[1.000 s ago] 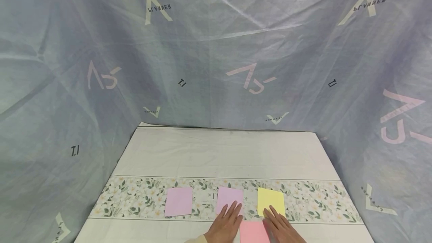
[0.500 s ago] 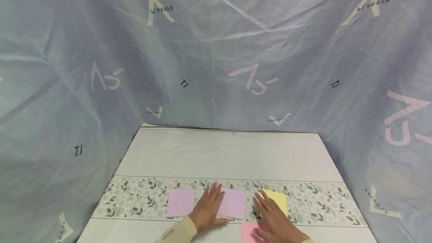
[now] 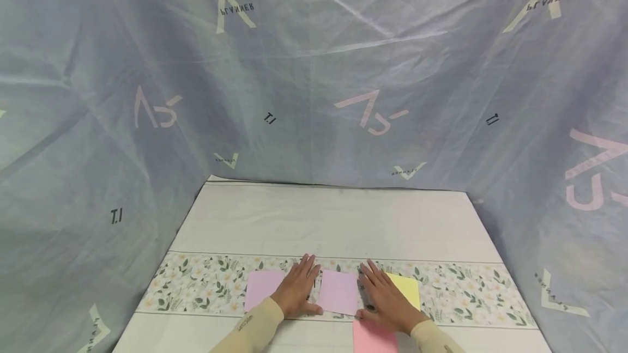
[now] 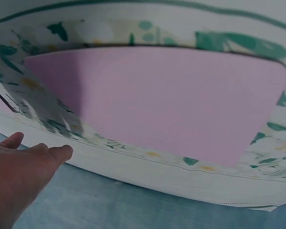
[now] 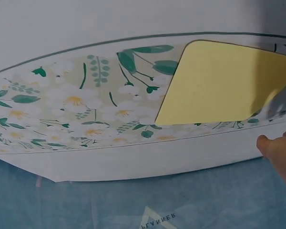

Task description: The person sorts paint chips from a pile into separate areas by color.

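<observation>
A lilac paper card (image 3: 339,292) lies flat on the flowered band, between my two hands. My left hand (image 3: 296,289), fingers straight and spread, is at its left side and partly covers a second lilac card (image 3: 260,286), which fills much of the left wrist view. On the other side, my right hand (image 3: 387,299) has its fingers extended and hides part of a yellow card (image 5: 219,86). Below its thumb lies a pink card (image 3: 374,338), cut off by the frame's bottom edge. Neither hand grips anything. Whether the fingertips touch the middle card is hard to tell.
The cards lie on a white table cover (image 3: 333,222) with a printed floral strip (image 3: 471,296). Grey-blue cloth (image 3: 314,97) with printed letters hangs along the back and both sides of the table.
The left hand has moved off the middle lilac card to its left side. My right hand has shifted forward and left, from the pink and yellow cards toward the middle card's right side.
</observation>
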Demonstrator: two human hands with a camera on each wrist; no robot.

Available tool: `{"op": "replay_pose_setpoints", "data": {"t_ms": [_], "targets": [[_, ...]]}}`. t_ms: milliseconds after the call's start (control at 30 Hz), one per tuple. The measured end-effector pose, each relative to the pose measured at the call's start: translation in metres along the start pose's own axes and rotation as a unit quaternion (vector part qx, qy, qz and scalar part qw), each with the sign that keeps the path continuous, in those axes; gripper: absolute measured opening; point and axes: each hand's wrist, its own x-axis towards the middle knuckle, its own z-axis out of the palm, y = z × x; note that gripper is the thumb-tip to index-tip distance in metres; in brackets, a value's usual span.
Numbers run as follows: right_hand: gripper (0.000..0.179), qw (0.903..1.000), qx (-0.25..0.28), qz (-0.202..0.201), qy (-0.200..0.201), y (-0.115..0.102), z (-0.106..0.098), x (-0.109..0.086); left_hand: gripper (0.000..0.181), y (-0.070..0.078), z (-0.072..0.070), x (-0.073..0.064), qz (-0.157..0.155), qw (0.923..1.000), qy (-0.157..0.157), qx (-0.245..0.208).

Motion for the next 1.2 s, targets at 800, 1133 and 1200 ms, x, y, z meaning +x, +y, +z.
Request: {"op": "replay_pose_setpoints", "data": {"t_ms": [800,1133,1200], "targets": [[0.091,0.9931,0.008,0.046,-0.107,0.004,0.004,0.021,0.111,0.001,0.0,0.016,0.0,0.9992,-0.038,0.016],[0.096,0.9926,0.023,0.059,-0.104,0.004,0.006,0.024,0.111,0.005,-0.006,0.021,-0.003,0.9991,-0.043,0.004],[0.098,0.9916,0.028,0.065,-0.109,0.005,0.006,0.025,0.111,0.006,-0.007,0.021,-0.005,0.9991,-0.042,0.005]]}}
